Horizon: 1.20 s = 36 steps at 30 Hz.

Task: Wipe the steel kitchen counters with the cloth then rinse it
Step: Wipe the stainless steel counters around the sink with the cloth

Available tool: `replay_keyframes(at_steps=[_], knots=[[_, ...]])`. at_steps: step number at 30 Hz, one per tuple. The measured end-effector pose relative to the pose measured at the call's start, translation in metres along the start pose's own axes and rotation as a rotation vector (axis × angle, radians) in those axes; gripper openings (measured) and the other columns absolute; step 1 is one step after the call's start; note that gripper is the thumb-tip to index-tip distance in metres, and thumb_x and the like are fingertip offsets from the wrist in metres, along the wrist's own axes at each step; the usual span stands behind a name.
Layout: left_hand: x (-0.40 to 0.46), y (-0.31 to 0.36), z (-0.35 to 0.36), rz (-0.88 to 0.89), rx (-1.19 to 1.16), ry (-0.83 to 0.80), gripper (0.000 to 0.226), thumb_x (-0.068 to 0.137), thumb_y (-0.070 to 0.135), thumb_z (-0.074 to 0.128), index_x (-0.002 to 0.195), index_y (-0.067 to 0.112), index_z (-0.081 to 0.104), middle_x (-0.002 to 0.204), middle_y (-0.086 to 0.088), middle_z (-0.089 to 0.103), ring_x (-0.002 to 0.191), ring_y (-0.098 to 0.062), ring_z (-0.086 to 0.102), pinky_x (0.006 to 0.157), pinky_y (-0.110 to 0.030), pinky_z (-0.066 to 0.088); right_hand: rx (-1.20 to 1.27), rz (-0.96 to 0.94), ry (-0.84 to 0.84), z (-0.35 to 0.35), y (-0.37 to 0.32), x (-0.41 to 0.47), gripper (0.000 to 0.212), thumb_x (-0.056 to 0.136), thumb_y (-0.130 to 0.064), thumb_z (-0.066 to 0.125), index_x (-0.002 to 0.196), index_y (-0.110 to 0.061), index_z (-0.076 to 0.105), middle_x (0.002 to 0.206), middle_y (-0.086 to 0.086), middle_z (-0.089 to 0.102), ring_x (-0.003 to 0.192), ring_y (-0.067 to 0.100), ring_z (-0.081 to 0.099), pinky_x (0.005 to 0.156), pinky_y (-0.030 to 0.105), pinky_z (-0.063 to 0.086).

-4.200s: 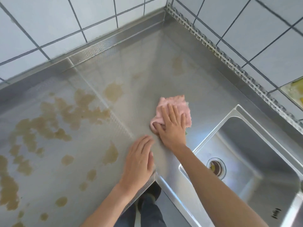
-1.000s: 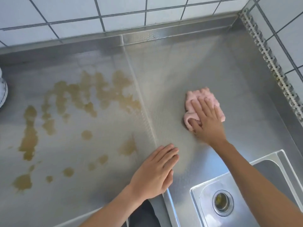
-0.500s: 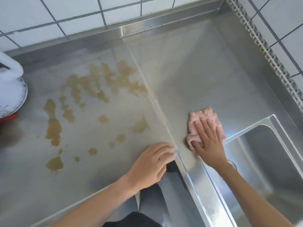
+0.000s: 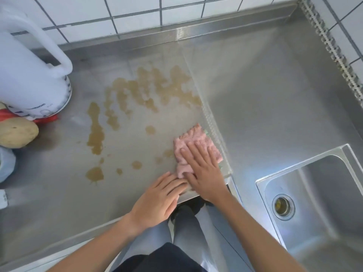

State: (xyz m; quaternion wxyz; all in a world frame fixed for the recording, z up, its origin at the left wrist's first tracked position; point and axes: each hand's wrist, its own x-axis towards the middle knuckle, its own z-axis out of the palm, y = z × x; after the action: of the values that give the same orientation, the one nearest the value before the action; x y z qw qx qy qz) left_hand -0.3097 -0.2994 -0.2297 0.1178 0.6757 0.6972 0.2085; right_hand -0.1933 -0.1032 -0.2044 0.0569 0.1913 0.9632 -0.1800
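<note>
White-tiled corner, steel bench (image 4: 275, 99): your flat-fingered right hand (image 4: 204, 171) pressed the pink cloth (image 4: 193, 143) beside brown stains (image 4: 149, 91), best wiped with overlapping strokes; left hand (image 4: 159, 201) lay flat, fingers together.

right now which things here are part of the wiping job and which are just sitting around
Part of the job:
- pink cloth, pressed flat by the right hand
- left hand, resting on the steel counter
- brown spills
- sink, for rinsing

Just sitting around:
- white jug
- potato
- red item under the jug
</note>
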Motion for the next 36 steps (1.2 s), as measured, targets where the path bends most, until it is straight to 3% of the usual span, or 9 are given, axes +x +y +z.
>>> replay_keyframes(at_steps=[3, 10, 15, 19, 25, 28, 30, 33, 36], knots=[[-0.001, -0.001, 0.003, 0.020, -0.014, 0.025, 0.042, 0.110, 0.021, 0.038, 0.147, 0.014, 0.056, 0.161, 0.001, 0.048, 0.159, -0.019, 0.032, 0.129, -0.043, 0.028, -0.062, -0.020, -0.033, -0.019, 0.058, -0.024, 0.065, 0.105, -0.050, 0.030, 0.164, -0.025, 0.022, 0.173, 0.003, 0.018, 0.161, 0.026, 0.008, 0.127, 0.057, 0.013], [0.000, 0.004, 0.007, 0.027, 0.043, 0.085, 0.039, 0.104, 0.017, 0.047, 0.141, 0.013, 0.059, 0.160, -0.001, 0.049, 0.158, -0.022, 0.032, 0.128, -0.044, 0.030, 0.096, 0.604, 0.073, -0.026, 0.037, 0.047, 0.073, 0.103, -0.053, 0.034, 0.166, -0.029, 0.007, 0.175, -0.002, -0.004, 0.160, 0.020, -0.014, 0.127, 0.048, -0.016], [0.001, 0.005, 0.003, 0.011, 0.061, 0.092, 0.042, 0.101, 0.017, 0.052, 0.142, 0.015, 0.059, 0.148, -0.001, 0.057, 0.144, -0.023, 0.047, 0.129, -0.039, 0.028, 0.094, 0.278, -0.043, -0.007, -0.048, 0.068, 0.076, 0.105, -0.053, 0.041, 0.165, -0.031, 0.000, 0.172, -0.005, -0.013, 0.158, 0.021, -0.020, 0.127, 0.047, -0.016], [-0.005, 0.012, -0.005, -0.066, 0.033, 0.102, 0.036, 0.102, 0.017, 0.055, 0.138, 0.012, 0.061, 0.140, -0.004, 0.062, 0.133, -0.024, 0.058, 0.120, -0.036, 0.040, 0.271, -0.011, -0.172, -0.018, -0.021, 0.029, 0.076, 0.103, -0.050, 0.055, 0.164, -0.026, 0.017, 0.173, -0.005, 0.004, 0.159, 0.017, -0.011, 0.130, 0.050, -0.003], [-0.059, -0.004, -0.022, -0.248, 0.052, 0.189, 0.030, 0.102, 0.018, 0.058, 0.132, 0.013, 0.064, 0.145, -0.003, 0.059, 0.139, -0.023, 0.054, 0.116, -0.037, 0.041, 0.171, 0.138, -0.040, -0.037, 0.056, -0.006, 0.095, 0.091, -0.077, 0.041, 0.165, -0.022, 0.020, 0.172, -0.007, 0.012, 0.160, 0.012, -0.002, 0.131, 0.038, 0.001], [-0.095, -0.021, -0.030, -0.316, 0.136, 0.172, 0.035, 0.105, 0.022, 0.055, 0.138, 0.012, 0.063, 0.153, -0.003, 0.056, 0.148, -0.022, 0.048, 0.119, -0.040, 0.040, 0.230, 0.364, 0.149, -0.022, 0.037, 0.020, 0.090, 0.094, -0.061, 0.058, 0.162, -0.013, 0.023, 0.170, 0.008, 0.026, 0.161, 0.024, 0.008, 0.129, 0.047, 0.005], [-0.106, -0.024, -0.027, -0.297, 0.240, 0.105, 0.042, 0.107, 0.023, 0.049, 0.146, 0.012, 0.058, 0.161, -0.004, 0.049, 0.155, -0.023, 0.040, 0.124, -0.044, 0.035, 0.278, 0.478, 0.202, -0.008, 0.002, 0.041, 0.087, 0.099, -0.055, 0.056, 0.164, -0.012, 0.017, 0.173, 0.012, 0.015, 0.161, 0.030, 0.000, 0.128, 0.053, -0.001], [-0.108, -0.026, -0.018, -0.276, 0.305, 0.082, 0.046, 0.105, 0.021, 0.047, 0.149, 0.011, 0.053, 0.164, -0.007, 0.045, 0.157, -0.025, 0.036, 0.127, -0.047, 0.031, 0.192, 0.291, 0.118, 0.016, -0.063, 0.062, 0.085, 0.104, -0.060, 0.040, 0.166, -0.017, 0.002, 0.174, 0.008, -0.007, 0.159, 0.030, -0.015, 0.127, 0.049, -0.015], [-0.109, -0.025, -0.016, -0.294, 0.305, 0.093, 0.046, 0.106, 0.020, 0.045, 0.151, 0.012, 0.048, 0.163, -0.007, 0.044, 0.155, -0.026, 0.039, 0.128, -0.048, 0.030, 0.054, -0.037, 0.024, 0.037, -0.105, 0.048, 0.077, 0.105, -0.063, 0.025, 0.166, -0.022, 0.002, 0.172, 0.003, -0.007, 0.158, 0.026, -0.017, 0.129, 0.048, -0.009]])
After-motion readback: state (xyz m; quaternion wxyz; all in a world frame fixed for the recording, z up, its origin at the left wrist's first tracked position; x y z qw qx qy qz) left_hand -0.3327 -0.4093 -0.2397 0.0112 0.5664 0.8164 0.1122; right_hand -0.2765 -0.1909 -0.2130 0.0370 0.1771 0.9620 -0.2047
